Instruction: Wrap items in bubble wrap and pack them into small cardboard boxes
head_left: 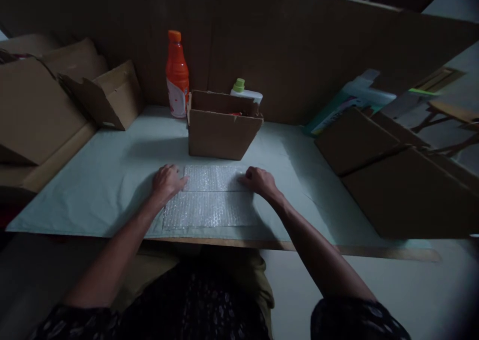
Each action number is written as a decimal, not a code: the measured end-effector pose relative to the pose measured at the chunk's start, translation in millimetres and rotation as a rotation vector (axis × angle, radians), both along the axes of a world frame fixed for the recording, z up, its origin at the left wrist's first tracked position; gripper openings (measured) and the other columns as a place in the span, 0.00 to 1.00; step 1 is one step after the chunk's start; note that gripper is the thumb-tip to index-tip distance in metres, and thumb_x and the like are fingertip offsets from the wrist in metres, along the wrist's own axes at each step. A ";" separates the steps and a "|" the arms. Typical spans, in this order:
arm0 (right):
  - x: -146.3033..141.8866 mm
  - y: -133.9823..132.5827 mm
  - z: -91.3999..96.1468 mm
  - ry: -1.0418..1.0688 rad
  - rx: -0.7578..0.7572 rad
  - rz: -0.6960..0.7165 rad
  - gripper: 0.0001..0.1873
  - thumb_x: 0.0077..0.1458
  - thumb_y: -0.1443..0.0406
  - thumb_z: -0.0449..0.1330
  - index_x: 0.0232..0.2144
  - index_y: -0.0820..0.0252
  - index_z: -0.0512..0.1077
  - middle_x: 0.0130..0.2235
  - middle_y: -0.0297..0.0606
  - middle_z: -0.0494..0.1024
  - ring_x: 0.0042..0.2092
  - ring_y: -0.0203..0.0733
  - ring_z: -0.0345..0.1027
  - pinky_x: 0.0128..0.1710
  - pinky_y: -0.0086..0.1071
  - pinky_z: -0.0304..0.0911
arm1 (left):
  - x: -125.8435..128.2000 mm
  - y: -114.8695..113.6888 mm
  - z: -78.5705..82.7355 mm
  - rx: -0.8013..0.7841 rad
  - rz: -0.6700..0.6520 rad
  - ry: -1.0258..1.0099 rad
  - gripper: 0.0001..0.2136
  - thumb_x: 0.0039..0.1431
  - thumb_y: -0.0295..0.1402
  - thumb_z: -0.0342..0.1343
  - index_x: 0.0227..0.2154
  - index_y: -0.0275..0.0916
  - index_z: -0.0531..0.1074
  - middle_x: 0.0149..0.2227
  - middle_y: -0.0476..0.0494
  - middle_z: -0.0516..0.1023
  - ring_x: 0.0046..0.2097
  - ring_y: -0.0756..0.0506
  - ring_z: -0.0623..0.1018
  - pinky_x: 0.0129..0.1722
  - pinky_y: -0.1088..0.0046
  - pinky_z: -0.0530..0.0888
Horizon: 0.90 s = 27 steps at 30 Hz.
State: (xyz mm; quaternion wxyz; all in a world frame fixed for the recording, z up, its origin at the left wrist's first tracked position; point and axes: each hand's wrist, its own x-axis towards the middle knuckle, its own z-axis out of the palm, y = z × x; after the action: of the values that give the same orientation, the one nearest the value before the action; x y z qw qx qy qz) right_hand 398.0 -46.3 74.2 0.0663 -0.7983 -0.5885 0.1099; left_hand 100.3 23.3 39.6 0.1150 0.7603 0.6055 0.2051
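Note:
A sheet of bubble wrap (pixel 209 200) lies flat on the pale green table cover (pixel 112 180) near the front edge, with a fold line across its middle. My left hand (pixel 166 181) rests on the wrap's upper left corner, fingers curled and pressing down. On the upper right corner sits my right hand (pixel 260 180), fingers bent onto the wrap. Just behind the wrap stands a small open cardboard box (pixel 220 130).
An orange bottle (pixel 177 76) and a white bottle with a green cap (pixel 243 90) stand behind the small box, against a cardboard wall (pixel 299 46). Open cardboard boxes (pixel 75 90) pile up at the left. Flat cardboard pieces (pixel 396 175) lie at the right.

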 end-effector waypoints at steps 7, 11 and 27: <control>-15.8 0.8 16.1 0.192 0.272 -0.048 0.08 0.60 0.62 0.56 0.36 0.59 0.72 0.34 0.39 0.79 0.37 0.41 0.74 0.37 0.31 0.64 | 22.9 7.9 30.2 0.026 -0.001 -0.115 0.04 0.54 0.31 0.54 0.28 0.40 0.74 0.31 0.44 0.80 0.34 0.44 0.78 0.35 0.69 0.71; -0.9 -42.3 40.8 0.655 0.501 0.032 0.20 0.55 0.59 0.61 0.49 0.60 0.67 0.26 0.28 0.71 0.27 0.37 0.67 0.29 0.31 0.63 | 0.1 -39.8 53.9 0.087 -0.076 -0.424 0.15 0.55 0.35 0.56 0.45 0.38 0.73 0.27 0.52 0.77 0.27 0.49 0.74 0.32 0.73 0.72; 16.5 -124.4 -11.2 -0.105 0.190 0.081 0.31 0.57 0.60 0.61 0.61 0.62 0.66 0.45 0.46 0.81 0.44 0.53 0.75 0.43 0.41 0.64 | 13.4 -97.7 0.7 0.003 -0.277 0.081 0.23 0.59 0.33 0.57 0.59 0.39 0.69 0.40 0.40 0.80 0.45 0.38 0.78 0.46 0.63 0.74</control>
State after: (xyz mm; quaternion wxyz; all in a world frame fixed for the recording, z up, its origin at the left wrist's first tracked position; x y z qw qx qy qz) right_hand 414.5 -170.7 63.0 0.1061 -0.7685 -0.6308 0.0143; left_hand 113.6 -74.3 40.3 0.1167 0.8444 0.4986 0.1572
